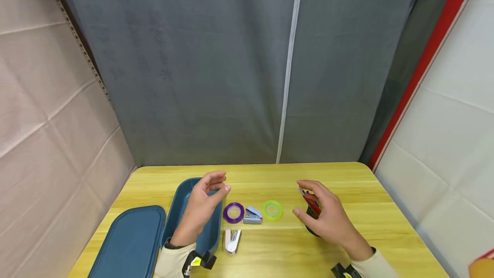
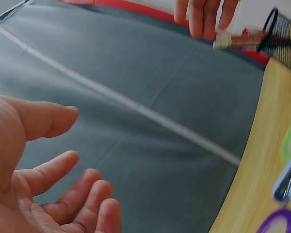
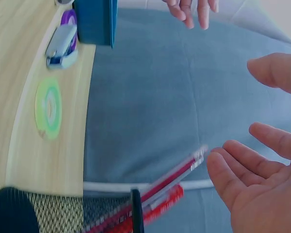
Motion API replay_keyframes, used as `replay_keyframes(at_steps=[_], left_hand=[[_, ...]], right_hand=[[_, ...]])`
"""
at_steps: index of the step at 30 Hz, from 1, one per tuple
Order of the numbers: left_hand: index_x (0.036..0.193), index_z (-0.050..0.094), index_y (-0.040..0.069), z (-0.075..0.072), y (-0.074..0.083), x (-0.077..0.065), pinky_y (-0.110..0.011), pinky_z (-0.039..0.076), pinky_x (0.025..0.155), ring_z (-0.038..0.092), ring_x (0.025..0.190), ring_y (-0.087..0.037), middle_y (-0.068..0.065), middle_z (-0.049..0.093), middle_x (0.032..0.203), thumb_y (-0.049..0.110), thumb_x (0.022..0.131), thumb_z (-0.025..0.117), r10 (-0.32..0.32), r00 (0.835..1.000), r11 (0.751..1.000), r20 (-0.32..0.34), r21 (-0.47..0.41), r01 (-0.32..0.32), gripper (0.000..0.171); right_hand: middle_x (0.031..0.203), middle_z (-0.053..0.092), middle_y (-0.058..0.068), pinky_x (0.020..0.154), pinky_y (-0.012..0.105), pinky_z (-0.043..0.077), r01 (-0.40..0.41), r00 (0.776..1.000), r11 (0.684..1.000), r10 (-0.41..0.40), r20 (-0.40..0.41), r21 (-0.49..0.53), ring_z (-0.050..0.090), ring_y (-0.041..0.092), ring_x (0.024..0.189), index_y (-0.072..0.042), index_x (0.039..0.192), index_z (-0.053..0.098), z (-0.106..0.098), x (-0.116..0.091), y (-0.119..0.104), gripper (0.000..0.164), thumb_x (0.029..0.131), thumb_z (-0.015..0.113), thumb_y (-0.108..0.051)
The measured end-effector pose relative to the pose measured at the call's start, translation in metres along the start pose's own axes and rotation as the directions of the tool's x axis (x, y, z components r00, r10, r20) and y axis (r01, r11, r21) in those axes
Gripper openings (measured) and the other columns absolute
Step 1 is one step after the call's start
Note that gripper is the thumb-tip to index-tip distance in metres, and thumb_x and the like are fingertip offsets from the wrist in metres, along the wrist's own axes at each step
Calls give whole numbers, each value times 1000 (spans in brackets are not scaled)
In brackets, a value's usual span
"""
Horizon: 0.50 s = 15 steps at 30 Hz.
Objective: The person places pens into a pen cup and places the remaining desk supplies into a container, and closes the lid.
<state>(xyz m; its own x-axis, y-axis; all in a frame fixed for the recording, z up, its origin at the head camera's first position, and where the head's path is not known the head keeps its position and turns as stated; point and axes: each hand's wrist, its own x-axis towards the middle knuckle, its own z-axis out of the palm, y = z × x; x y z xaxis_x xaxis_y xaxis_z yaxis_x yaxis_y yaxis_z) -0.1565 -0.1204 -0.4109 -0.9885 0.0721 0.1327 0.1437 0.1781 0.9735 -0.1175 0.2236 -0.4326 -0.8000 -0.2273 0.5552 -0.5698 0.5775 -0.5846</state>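
Above the blue box (image 1: 214, 237) hovers my left hand (image 1: 204, 205), fingers loosely bent and nothing in them. My right hand (image 1: 324, 213) is beside and partly over a black mesh pen holder (image 3: 60, 211), its fingers relaxed and apart from the pens. Red pens (image 3: 160, 208) stick out of that holder; in the head view the hand hides part of it. Between the hands lie a purple tape roll (image 1: 233, 213), a blue-grey stapler (image 1: 252, 215) and a green tape roll (image 1: 272, 210). Nearer the front is a white and pink stapler (image 1: 232, 241).
A flat blue lid (image 1: 129, 243) lies left of the box on the wooden table (image 1: 285, 256). Behind the table hangs a grey curtain (image 1: 204, 76), with pale cloth walls (image 1: 447, 128) at both sides.
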Motion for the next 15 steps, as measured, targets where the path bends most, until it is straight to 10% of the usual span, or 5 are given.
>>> replay_keyframes(at_steps=[15], left_hand=[[153,53,19,-83,-31,-22,-17,51,95,55,130,-21,-10,56,153,36,102,73,-188,972,965,-141,157,210,58]], right_hand=[[142,64,-3,97,32,62,3,992,994,-16,123,108,65,23,127,-20,145,59,43,2,0,60,91,85,-16]])
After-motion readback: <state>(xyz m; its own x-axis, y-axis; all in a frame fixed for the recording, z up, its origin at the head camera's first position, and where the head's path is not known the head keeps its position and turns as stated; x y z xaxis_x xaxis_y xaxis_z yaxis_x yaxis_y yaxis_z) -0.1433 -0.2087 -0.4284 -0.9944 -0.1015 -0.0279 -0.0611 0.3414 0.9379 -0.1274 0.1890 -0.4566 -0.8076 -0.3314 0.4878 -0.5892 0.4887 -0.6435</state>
